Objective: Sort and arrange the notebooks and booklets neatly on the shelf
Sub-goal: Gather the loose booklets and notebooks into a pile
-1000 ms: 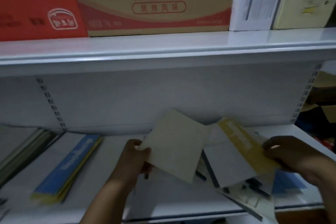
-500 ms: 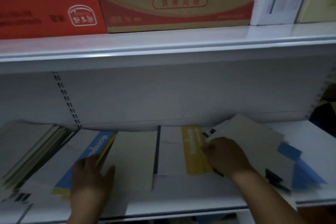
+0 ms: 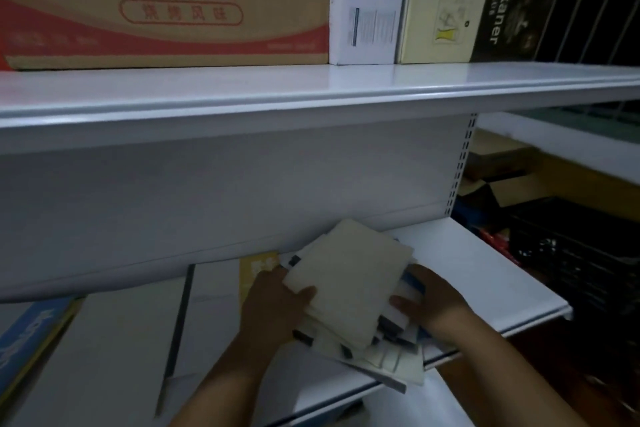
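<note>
A messy stack of booklets (image 3: 349, 284), topped by a cream one, lies askew on the white lower shelf (image 3: 485, 274), overhanging its front edge. My left hand (image 3: 277, 305) grips the stack's left side with the thumb on the cream cover. My right hand (image 3: 433, 305) holds its right side. Left of the stack, a white booklet with a yellow band (image 3: 256, 267) lies flat, then a cream booklet with a dark spine (image 3: 131, 340). A blue and yellow booklet (image 3: 31, 333) lies at the far left.
The upper shelf (image 3: 311, 90) overhangs the work area and carries a brown carton (image 3: 166, 3), a white box (image 3: 367, 3) and a pale yellow box (image 3: 446, 0). To the right stand a black crate (image 3: 571, 253) and open cartons.
My left hand has moved from the far-left booklets to the stack on the right, where both hands now hold it. The camera has swung right.
</note>
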Action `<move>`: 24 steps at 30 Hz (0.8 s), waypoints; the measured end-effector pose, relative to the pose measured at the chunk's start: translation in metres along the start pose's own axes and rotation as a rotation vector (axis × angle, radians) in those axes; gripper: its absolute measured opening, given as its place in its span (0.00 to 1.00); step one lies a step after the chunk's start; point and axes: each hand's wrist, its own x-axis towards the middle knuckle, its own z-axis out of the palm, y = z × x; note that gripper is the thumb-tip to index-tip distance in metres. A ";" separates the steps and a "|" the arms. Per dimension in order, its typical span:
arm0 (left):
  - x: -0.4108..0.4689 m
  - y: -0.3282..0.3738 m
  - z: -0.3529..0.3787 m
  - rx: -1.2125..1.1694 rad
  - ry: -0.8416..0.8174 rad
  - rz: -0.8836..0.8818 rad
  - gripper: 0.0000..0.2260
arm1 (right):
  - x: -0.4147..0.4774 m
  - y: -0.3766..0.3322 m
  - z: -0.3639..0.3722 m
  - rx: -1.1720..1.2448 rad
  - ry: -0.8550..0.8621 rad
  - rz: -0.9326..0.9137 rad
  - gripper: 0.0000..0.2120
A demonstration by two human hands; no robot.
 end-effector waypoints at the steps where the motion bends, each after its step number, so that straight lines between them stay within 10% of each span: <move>1: 0.001 -0.003 -0.001 -0.002 0.030 -0.009 0.24 | 0.002 0.003 -0.002 -0.012 -0.020 0.006 0.37; 8: -0.019 -0.034 -0.063 -0.735 0.165 -0.208 0.08 | 0.015 -0.003 -0.029 -0.380 -0.110 0.186 0.50; 15: -0.061 -0.112 -0.156 -0.958 0.576 -0.396 0.20 | 0.013 -0.053 -0.040 0.229 -0.112 0.110 0.07; 20: -0.083 -0.147 -0.169 -0.718 0.637 -0.487 0.17 | 0.005 -0.125 0.050 0.278 -0.139 -0.053 0.05; 24: -0.100 -0.152 -0.168 -0.048 0.659 -0.363 0.26 | -0.001 -0.144 0.114 -0.088 -0.063 -0.244 0.08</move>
